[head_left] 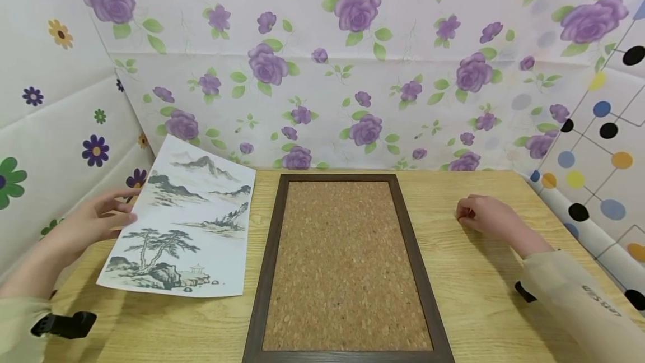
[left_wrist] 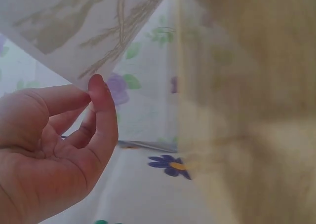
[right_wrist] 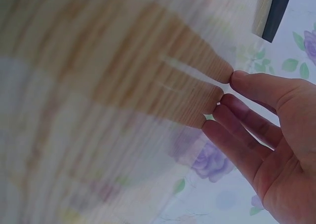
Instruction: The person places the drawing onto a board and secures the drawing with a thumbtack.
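Note:
A sheet of paper with a printed ink landscape (head_left: 186, 217) is tilted up at the left, showing mountains, pines and a small pavilion. My left hand (head_left: 98, 214) pinches it by its left side. Up close in the left wrist view, thumb and a fingertip of that hand (left_wrist: 74, 135) meet on a corner of the paper (left_wrist: 64, 26). Across the table, my right hand (head_left: 486, 217) rests with loosely bent fingers and holds nothing. Its fingertips (right_wrist: 224, 99) touch the glossy wood tabletop, which mirrors them.
Between the hands lies a dark-framed cork board (head_left: 347, 268) on the wood-grain table (head_left: 478, 307). Flowered sheeting (head_left: 322, 60) rises behind the table, with patterned sheets along the left (head_left: 60, 116) and right (head_left: 594, 172) sides. Black straps (head_left: 62, 325) are on the wrists.

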The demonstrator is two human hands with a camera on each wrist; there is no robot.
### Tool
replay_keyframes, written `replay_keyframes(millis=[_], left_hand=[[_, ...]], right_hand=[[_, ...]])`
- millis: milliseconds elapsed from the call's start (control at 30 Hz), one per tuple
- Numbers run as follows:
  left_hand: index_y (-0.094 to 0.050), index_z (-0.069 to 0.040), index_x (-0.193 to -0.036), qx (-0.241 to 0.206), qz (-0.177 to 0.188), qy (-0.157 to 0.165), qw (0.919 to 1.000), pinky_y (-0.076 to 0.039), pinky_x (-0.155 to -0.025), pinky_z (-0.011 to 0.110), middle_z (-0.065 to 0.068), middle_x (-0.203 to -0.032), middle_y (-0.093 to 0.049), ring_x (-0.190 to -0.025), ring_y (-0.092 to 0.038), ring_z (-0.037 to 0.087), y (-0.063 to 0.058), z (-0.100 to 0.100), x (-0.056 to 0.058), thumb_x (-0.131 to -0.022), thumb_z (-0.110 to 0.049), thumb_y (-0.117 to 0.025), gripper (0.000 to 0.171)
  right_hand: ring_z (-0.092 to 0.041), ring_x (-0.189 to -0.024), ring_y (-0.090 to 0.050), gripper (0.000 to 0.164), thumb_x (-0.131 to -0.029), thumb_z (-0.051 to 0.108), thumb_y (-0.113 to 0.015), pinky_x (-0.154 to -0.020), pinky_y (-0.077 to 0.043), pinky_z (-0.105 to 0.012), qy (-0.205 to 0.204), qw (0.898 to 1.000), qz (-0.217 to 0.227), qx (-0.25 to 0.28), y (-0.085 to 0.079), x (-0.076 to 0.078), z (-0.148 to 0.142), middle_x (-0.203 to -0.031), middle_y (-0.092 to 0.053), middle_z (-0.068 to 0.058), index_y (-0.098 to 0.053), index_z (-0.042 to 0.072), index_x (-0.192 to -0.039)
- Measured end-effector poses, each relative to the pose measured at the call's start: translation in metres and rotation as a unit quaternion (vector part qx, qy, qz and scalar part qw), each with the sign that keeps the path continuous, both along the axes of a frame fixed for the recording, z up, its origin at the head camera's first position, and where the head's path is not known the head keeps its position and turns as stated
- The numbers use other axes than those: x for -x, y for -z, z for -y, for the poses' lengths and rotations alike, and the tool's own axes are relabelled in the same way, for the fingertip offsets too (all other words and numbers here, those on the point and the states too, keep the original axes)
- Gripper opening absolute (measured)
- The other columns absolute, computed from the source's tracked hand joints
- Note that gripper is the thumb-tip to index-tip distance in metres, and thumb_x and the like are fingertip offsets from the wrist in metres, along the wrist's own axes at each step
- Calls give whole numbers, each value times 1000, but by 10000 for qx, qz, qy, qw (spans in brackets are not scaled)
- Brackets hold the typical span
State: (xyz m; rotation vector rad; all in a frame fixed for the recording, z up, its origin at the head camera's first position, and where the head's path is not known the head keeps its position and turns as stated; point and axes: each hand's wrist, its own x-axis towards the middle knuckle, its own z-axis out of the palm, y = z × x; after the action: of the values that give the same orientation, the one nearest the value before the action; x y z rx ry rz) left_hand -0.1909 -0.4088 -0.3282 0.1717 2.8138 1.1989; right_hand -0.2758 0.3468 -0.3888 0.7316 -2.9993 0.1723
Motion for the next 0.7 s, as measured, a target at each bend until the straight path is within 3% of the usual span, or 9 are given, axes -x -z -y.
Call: replay_keyframes(millis=[300, 500, 700], left_hand=[[-27, -19, -148, -99, -315, -203, 9992, -50, -71, 9, -17, -101, -48, -86, -54, -10, -23, 1, 4, -95, -21, -54, 59], [-28, -11, -147, -159, -376, -121, 9991, -49, -72, 8, -18, -103, -48, -89, -52, -13, -35, -3, 8, -96, -21, -53, 58], [-32, -12, -145, -268, -349, -196, 9988, -50, -74, 8, -18, -104, -49, -90, -54, -11, -48, -14, 14, -95, -23, -54, 56]], right_hand=[[-6, -68, -53, 10, -83, 12, -70, -59, -48, -26, 0, 10000, -72, 11, 0, -1, 1, -78, -58, 5, -64, 20, -83], [-6, -68, -53, 9, -83, 12, -69, -59, -48, -26, -1, 10000, -88, 12, -2, -3, 3, -78, -58, 5, -64, 19, -83], [-6, -67, -52, 9, -83, 12, -70, -58, -47, -26, 32, 9999, -125, -25, -1, -3, 2, -78, -58, 5, -64, 20, -83]])
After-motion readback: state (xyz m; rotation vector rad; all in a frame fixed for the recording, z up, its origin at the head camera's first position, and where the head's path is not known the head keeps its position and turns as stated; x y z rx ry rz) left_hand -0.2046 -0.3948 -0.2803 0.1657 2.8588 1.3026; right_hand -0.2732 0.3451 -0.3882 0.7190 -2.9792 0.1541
